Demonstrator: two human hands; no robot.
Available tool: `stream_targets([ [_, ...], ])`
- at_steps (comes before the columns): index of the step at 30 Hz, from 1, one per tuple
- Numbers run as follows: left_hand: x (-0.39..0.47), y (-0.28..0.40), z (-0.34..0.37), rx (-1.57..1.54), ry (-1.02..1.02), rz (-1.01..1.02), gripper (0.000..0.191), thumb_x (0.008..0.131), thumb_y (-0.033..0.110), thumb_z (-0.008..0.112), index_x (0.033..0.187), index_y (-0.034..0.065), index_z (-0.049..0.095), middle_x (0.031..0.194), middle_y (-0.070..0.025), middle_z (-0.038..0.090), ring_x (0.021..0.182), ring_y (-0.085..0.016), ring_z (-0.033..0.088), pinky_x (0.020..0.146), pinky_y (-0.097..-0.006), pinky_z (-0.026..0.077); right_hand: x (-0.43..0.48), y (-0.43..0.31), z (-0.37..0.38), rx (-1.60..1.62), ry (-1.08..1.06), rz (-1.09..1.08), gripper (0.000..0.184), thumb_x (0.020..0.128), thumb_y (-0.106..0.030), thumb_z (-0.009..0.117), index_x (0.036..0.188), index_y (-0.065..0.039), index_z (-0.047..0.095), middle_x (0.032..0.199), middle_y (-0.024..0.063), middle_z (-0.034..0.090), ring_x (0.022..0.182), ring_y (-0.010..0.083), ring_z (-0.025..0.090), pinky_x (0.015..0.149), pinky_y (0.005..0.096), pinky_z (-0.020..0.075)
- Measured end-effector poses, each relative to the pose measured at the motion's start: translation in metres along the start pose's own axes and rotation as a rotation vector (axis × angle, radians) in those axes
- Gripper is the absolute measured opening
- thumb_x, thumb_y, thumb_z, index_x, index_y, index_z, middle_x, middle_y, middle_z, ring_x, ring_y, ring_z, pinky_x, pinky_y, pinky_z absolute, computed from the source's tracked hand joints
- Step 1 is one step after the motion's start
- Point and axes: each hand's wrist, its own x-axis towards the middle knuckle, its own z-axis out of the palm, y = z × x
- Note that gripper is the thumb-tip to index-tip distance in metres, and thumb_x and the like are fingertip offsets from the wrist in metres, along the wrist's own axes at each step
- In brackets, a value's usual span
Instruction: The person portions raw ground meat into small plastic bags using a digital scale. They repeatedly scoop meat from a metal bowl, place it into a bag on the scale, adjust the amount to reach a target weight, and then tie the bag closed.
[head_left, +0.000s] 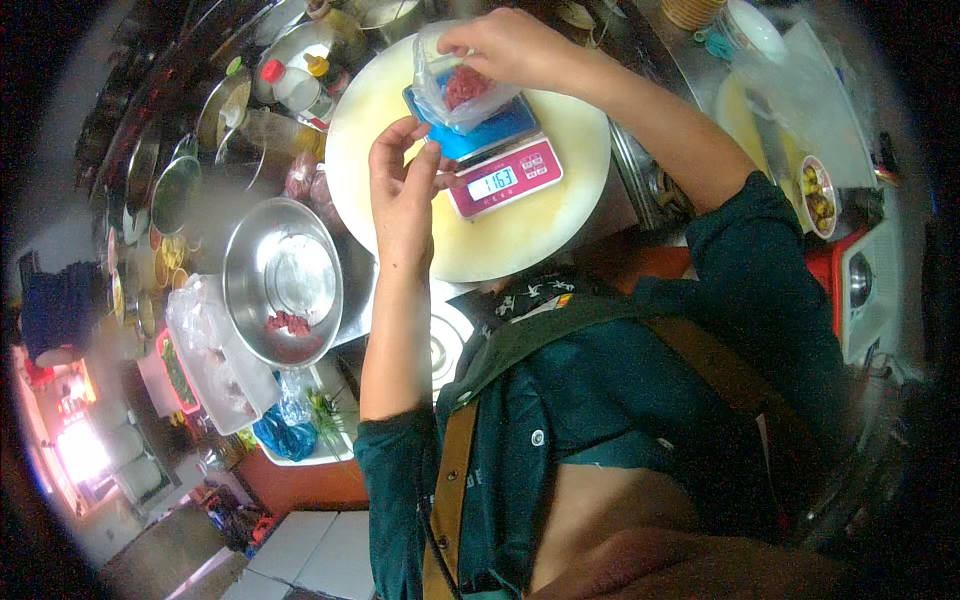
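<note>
A kitchen scale (505, 176) with a pink front, a lit display and a blue platform lies on a round, pale chopping board (525, 247). On its platform rests a clear plastic bag (431, 82) with red raw meat (466, 88) inside. My right hand (504, 49) pinches the bag's upper edge above the meat; its fingertips are partly hidden. Beside the scale's left edge is my left hand (405, 169), its fingers spread and curved near the bag, with nothing visible in them. A steel bowl (281, 281) left of the board holds a little more red meat (289, 323).
Left of the board stand bottles (296, 88), bagged meat (300, 176) and several bowls. A white plastic container (217, 360) and a tray of greens (322, 442) sit below the steel bowl. On the right are a plastic sheet (817, 112) and a bowl of food (817, 199).
</note>
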Motion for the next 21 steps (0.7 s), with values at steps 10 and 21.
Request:
stream_targets([
  [10, -0.043, -0.008, -0.038, -0.012, 0.201, 0.050, 0.028, 0.089, 0.011, 0.052, 0.115, -0.0003, 0.046, 0.110, -0.0140, 0.053, 0.074, -0.014, 0.056, 0.063, -0.0293, 0.051, -0.009, -0.038, -0.094, 1.071, 0.043, 0.212, 0.012, 0.082, 0.000, 0.058, 0.093, 0.004, 0.057, 0.081, 0.0090, 0.061, 0.065, 0.0110, 0.059, 0.057, 0.0202, 0.0507],
  [21, -0.085, -0.035, -0.074, -0.092, 0.230, -0.118, 0.020, 0.089, 0.011, 0.053, 0.107, 0.0024, 0.050, 0.101, -0.0109, 0.057, 0.071, -0.012, 0.055, 0.063, -0.0282, 0.050, -0.011, -0.094, -0.075, 1.396, 0.091, 0.095, 0.010, 0.086, 0.001, 0.052, 0.096, 0.003, 0.054, 0.075, 0.0077, 0.061, 0.060, 0.0092, 0.058, 0.054, 0.0190, 0.0497],
])
